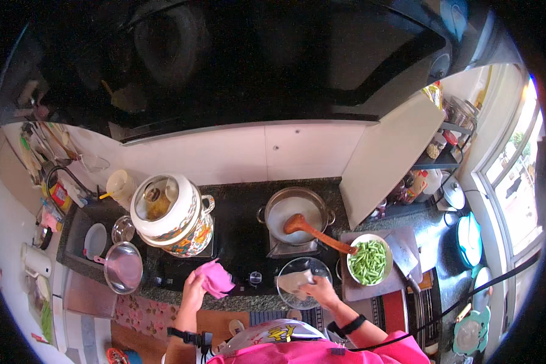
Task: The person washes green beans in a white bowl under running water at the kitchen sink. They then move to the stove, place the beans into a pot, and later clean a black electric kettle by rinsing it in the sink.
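My left hand grips a crumpled pink cloth over the front of the stove. In my right hand is a pale, folded cloth. It overlaps a round clear glass lid at the counter's front edge; whether my fingers also hold the lid, I cannot tell. Behind the lid, a steel pot of whitish liquid stands on the right burner. A reddish-brown ladle reaches from the pot to the rim of a white bowl of cut green beans.
A tall, patterned lidded pot stands on the left burner. Left of it are a steel bowl and a sink. A cleaver lies on the cutting board beside the bean bowl. A dark range hood overhangs the stove.
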